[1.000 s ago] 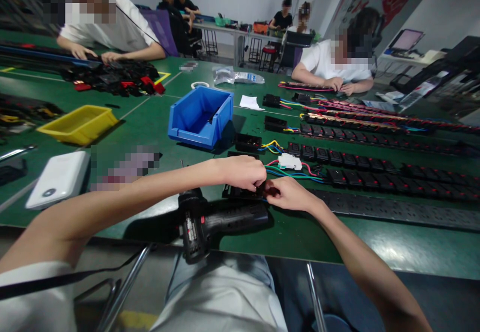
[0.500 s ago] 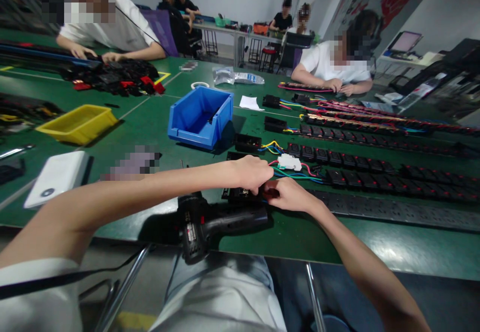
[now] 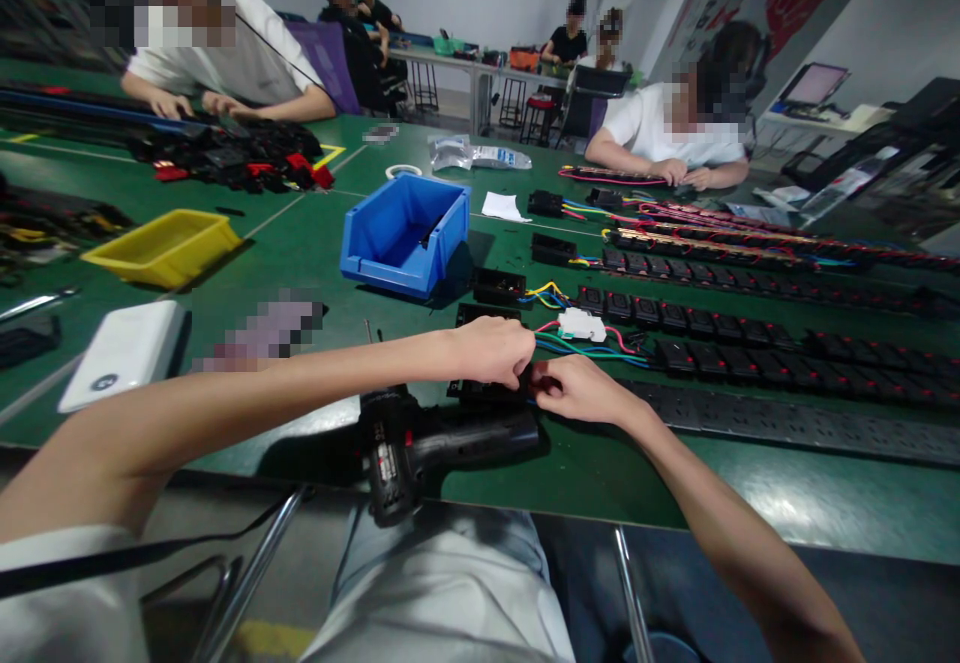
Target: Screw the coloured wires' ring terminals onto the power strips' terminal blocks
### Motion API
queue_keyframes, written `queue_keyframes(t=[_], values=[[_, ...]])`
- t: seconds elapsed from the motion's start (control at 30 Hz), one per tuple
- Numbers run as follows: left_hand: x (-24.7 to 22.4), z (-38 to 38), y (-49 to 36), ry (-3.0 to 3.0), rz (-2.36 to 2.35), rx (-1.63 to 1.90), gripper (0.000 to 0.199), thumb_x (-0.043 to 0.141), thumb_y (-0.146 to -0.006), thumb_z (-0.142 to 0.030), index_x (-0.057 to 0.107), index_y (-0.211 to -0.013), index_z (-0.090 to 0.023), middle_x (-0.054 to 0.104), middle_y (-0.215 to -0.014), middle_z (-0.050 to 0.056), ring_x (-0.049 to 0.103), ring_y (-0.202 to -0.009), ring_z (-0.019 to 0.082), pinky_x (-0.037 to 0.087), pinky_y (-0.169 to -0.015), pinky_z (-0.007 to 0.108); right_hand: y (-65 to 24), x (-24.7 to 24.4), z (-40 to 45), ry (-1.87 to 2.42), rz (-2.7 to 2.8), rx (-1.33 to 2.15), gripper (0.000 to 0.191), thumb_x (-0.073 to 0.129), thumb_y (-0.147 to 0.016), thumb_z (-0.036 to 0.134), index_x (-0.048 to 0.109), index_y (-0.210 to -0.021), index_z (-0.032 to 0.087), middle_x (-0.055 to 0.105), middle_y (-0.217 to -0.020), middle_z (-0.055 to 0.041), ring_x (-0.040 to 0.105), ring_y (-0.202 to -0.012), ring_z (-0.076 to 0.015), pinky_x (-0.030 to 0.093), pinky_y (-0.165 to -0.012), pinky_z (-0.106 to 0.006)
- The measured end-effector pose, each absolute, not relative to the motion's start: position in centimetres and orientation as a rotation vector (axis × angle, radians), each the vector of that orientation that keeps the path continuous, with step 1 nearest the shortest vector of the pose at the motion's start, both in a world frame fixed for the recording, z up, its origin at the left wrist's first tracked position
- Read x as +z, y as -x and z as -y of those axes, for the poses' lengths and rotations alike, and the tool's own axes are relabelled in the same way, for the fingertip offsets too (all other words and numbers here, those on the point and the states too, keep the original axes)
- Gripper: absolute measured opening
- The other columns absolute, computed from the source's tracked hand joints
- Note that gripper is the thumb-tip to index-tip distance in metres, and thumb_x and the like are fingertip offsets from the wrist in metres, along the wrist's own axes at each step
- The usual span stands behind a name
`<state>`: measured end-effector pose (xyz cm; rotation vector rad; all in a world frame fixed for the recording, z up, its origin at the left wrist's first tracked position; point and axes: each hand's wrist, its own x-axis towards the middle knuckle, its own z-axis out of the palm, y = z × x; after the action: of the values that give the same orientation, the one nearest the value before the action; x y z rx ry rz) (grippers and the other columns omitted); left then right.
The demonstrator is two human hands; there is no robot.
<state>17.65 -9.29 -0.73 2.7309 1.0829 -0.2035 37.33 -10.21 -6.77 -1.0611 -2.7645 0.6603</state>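
Note:
My left hand (image 3: 496, 348) is closed over a black box (image 3: 480, 388) on the green table, its fingertips hidden behind the knuckles. Just to its right, my right hand (image 3: 576, 387) is closed at the box's right end, fingers curled inward; what it pinches is too small to make out. Green, blue and red wires (image 3: 592, 347) run from the box to a long black socket strip (image 3: 720, 365). A white connector block (image 3: 581, 325) lies among them. Nearer my body, a black power screwdriver (image 3: 397, 458) lies at the table's edge.
A blue bin (image 3: 401, 243) stands beyond my left forearm, and a yellow tray (image 3: 161, 248) is farther left. A white box (image 3: 124, 353) lies at the left. More socket strips (image 3: 660, 271) extend right. Two people in white sit across the table.
My left hand has shifted slightly left over the black box. My right hand has barely moved. The whole view has shifted slightly.

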Motion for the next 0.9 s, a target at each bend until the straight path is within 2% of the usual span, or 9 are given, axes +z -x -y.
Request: queue_keyframes(t=[0.13, 0.27, 0.53, 0.67, 0.9], values=[[-0.9, 9.4, -17.1, -2.691, -1.086, -0.132, 0.01, 0.064, -0.071, -0.022, 0.074, -0.072, -0.022, 0.066, -0.063, 0.002, 0.061, -0.059, 0.015, 0.032, -0.049, 0.022, -37.3, -6.8, 10.2, 1.075, 2.746, 0.65, 0.006, 0.052, -0.074, 0.018, 0.051, -0.069, 0.015, 0.044, -0.057, 0.0047, 0.032, -0.054, -0.0052, 0.019, -0.058, -0.02], [-0.1, 9.3, -15.9, -2.665, -1.077, 0.024, 0.014, 0.062, -0.072, -0.019, 0.074, -0.078, -0.023, 0.07, -0.072, 0.0, 0.061, -0.061, 0.013, 0.035, -0.053, 0.022, -37.3, -6.8, 10.2, 1.071, 2.743, 0.657, 0.003, 0.052, -0.075, 0.017, 0.054, -0.073, 0.015, 0.046, -0.057, 0.0049, 0.033, -0.054, -0.0051, 0.02, -0.058, -0.02], [1.3, 9.1, -14.1, -2.548, -0.948, 0.283, 0.006, 0.063, -0.074, -0.013, 0.068, -0.078, -0.015, 0.068, -0.069, -0.002, 0.061, -0.061, 0.008, 0.039, -0.059, 0.017, -37.2, -6.7, 10.3, 1.065, 2.743, 0.65, 0.008, 0.053, -0.078, 0.02, 0.059, -0.077, 0.016, 0.045, -0.057, 0.0049, 0.033, -0.054, -0.0049, 0.02, -0.058, -0.02], [0.5, 9.2, -13.9, -2.527, -0.867, 0.284, 0.009, 0.063, -0.078, -0.014, 0.068, -0.085, -0.016, 0.068, -0.071, -0.002, 0.062, -0.064, 0.007, 0.039, -0.059, 0.015, -37.2, -6.8, 10.3, 1.058, 2.742, 0.648, 0.009, 0.053, -0.078, 0.019, 0.056, -0.071, 0.014, 0.043, -0.056, 0.0047, 0.031, -0.053, -0.0049, 0.02, -0.058, -0.02], [-0.8, 9.3, -14.3, -2.628, -0.766, 0.185, 0.004, 0.065, -0.081, -0.019, 0.069, -0.083, -0.018, 0.069, -0.074, 0.0, 0.062, -0.068, 0.01, 0.039, -0.062, 0.018, -37.3, -6.7, 10.2, 1.058, 2.735, 0.686, 0.007, 0.053, -0.076, 0.018, 0.058, -0.081, 0.016, 0.05, -0.061, 0.004, 0.038, -0.056, -0.0054, 0.021, -0.059, -0.019]])
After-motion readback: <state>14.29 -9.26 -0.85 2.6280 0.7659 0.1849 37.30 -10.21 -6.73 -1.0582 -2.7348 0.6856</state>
